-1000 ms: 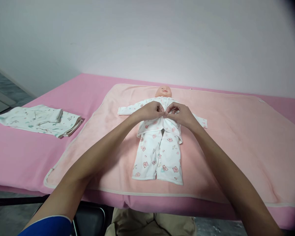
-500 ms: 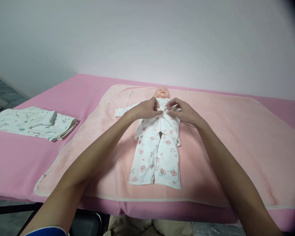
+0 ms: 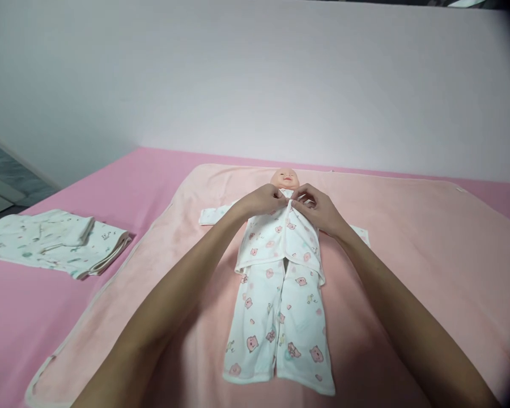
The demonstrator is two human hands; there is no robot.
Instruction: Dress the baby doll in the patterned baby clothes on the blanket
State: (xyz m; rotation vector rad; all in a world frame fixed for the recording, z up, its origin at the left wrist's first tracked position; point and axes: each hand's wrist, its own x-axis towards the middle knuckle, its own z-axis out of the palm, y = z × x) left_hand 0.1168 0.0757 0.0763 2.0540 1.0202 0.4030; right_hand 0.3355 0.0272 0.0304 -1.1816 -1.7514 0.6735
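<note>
A baby doll (image 3: 285, 178) lies face up, its head toward the wall. It wears a white baby shirt (image 3: 272, 241) with a pink animal print and matching trousers (image 3: 255, 323). My left hand (image 3: 264, 201) pinches the shirt's front edge near the neck. Close beside it, my right hand (image 3: 317, 208) pinches the other front edge, the fingertips of both hands almost meeting. Below them the two front edges lie together down the chest. Whatever fastening sits under the fingers is hidden.
A peach blanket (image 3: 412, 272) with a pale border lies under the doll, on a pink-covered table (image 3: 8, 306). Folded white printed baby clothes (image 3: 59, 238) lie at the left. A plain wall (image 3: 280, 79) rises behind the table.
The view has tilted up, so everything sits lower in the picture. Both hands have closed in on the shirt front nearer the neck, fingertips coming together.
</note>
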